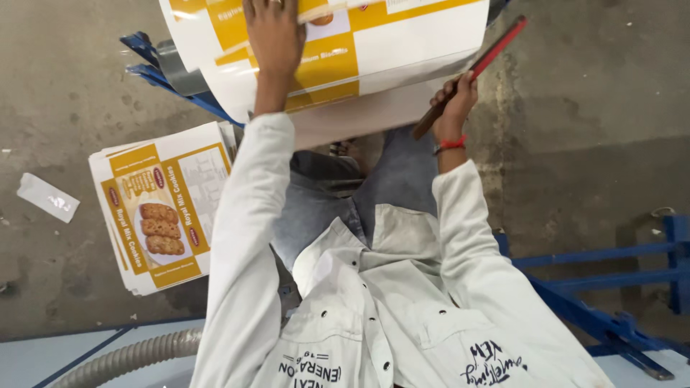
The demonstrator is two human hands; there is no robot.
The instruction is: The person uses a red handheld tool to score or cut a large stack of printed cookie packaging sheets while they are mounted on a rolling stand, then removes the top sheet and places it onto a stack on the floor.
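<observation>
My left hand (274,36) lies flat with fingers spread on top of a stack of white and yellow printed carton sheets (402,43) at the top of the view. A long flat red tool (496,49) with a dark handle is gripped by my right hand (456,100), and its blade runs up along the right edge of that stack. A red band sits on my right wrist. I am wearing a white jacket and grey jeans, and I look down over my own lap.
A second pile of printed carton sheets (158,205) with a biscuit picture lies on the concrete floor at the left. A scrap of paper (47,197) lies further left. A blue metal frame (611,287) stands at the right, a ribbed grey hose (129,356) at bottom left.
</observation>
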